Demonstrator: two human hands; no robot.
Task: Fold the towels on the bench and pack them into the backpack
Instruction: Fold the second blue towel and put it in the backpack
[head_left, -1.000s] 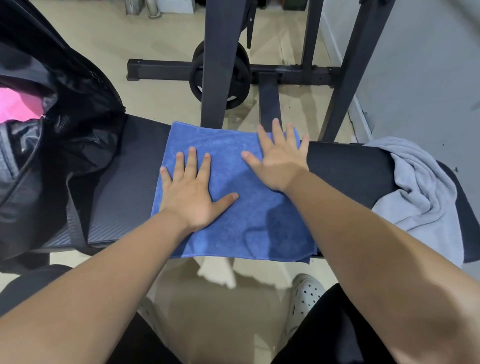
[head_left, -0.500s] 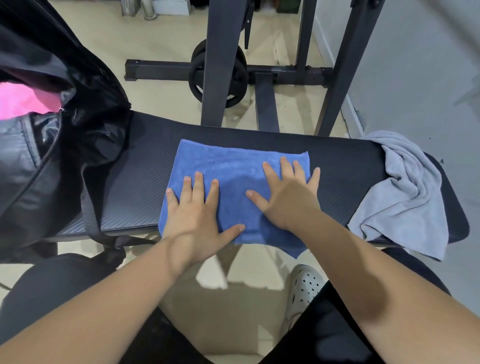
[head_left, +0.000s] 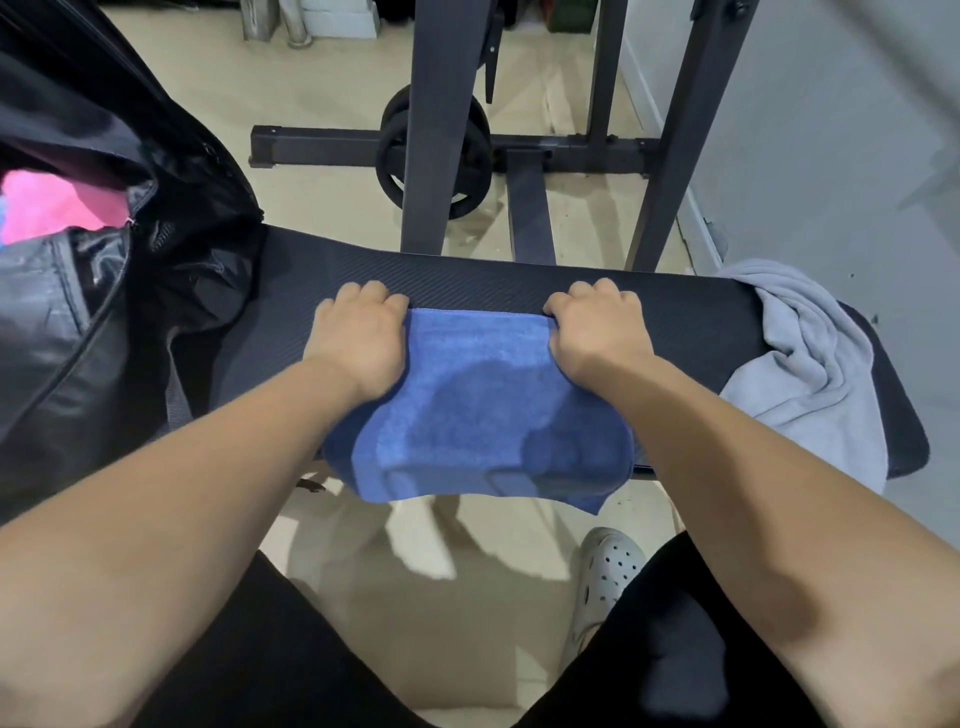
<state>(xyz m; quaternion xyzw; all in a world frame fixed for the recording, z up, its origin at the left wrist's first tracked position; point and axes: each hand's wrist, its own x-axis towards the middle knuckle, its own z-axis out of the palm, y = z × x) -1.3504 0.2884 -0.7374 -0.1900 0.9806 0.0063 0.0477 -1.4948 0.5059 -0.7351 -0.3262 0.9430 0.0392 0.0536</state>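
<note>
Head cam: left hand (head_left: 358, 338) and right hand (head_left: 597, 332) pinch the blue towel (head_left: 478, 405) by its far corners, mid-fold. Next, I'd guess, bring them over evenly.

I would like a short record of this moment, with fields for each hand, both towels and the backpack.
left hand: grips the blue towel's far left corner
right hand: grips its far right corner
blue towel: lies on the bench, near edge hanging over the front
grey towel: crumpled, unfolded, at the bench's right end
backpack: open at the left, pink cloth showing inside
</note>
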